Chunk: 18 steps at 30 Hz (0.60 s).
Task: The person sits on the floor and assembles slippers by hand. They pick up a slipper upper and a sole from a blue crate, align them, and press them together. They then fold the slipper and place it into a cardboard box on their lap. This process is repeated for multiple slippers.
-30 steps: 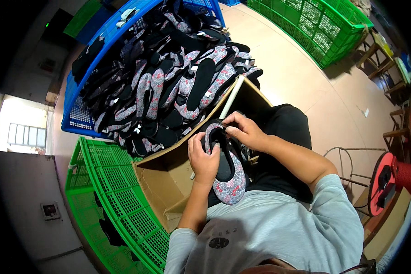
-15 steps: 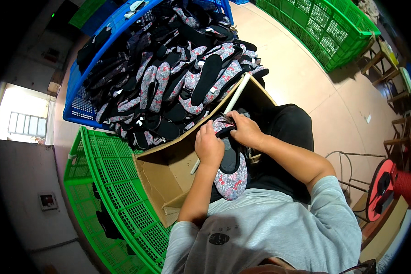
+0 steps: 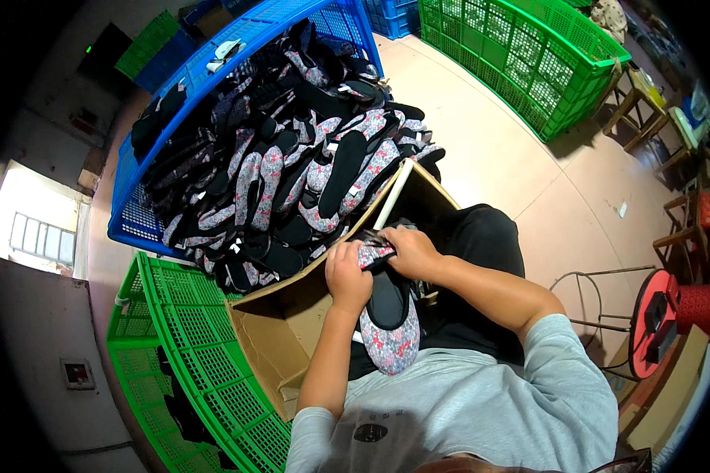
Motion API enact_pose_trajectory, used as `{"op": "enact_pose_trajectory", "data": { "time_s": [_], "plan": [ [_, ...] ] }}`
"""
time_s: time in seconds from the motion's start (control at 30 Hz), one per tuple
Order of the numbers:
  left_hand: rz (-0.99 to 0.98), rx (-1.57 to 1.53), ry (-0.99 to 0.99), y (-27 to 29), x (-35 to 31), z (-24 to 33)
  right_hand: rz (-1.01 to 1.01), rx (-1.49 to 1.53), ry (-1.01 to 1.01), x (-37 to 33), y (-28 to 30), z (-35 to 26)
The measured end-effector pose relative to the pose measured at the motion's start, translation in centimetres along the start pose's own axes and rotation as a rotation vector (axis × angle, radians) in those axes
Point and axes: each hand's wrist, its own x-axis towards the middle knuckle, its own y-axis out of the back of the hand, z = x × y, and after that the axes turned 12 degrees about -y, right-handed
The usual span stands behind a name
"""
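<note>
- Blue crate (image 3: 138, 225), at the upper left: a large open crate heaped with a pile (image 3: 341, 169) of flowered, black-soled slippers.
- Green crate (image 3: 201, 355), at the lower left, with dark things inside.
- Person's grey shirt (image 3: 481, 402), filling the lower middle, above black trousers (image 3: 489, 244).
- Cardboard box (image 3: 264, 331), open, between the pile and the person; a white tube (image 3: 394, 194) slants along its far end.
- Red stool (image 3: 655, 323), round, at the right edge.
- Slipper (image 3: 390, 339), grey and pink with a black lining, over the lap beside the box, toe toward the person's body.
- Left hand (image 3: 347, 277): fingers clamped on the slipper's heel end from the left.
- Right hand (image 3: 412, 251): fingers clamped on the same end from the right.
</note>
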Motion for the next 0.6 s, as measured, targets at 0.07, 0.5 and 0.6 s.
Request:
{"op": "enact_pose_trajectory", "data": {
  "time_s": [0.07, 0.5, 0.6],
  "plan": [
    [-0.033, 0.040, -0.058, 1.4, -0.5, 1.3, -0.057, 0.041, 0.056, -0.8, 0.9, 0.1],
    [-0.234, -0.425, 0.052, 8.3, -1.0, 3.4, -0.675, 0.611, 0.095, -0.9, 3.0, -1.5],
    [-0.293, -1.010, 0.528, 8.1, -2.9, 2.4, -0.810, 0.750, 0.115, -0.9, 2.3, -1.3]
  ]
}}
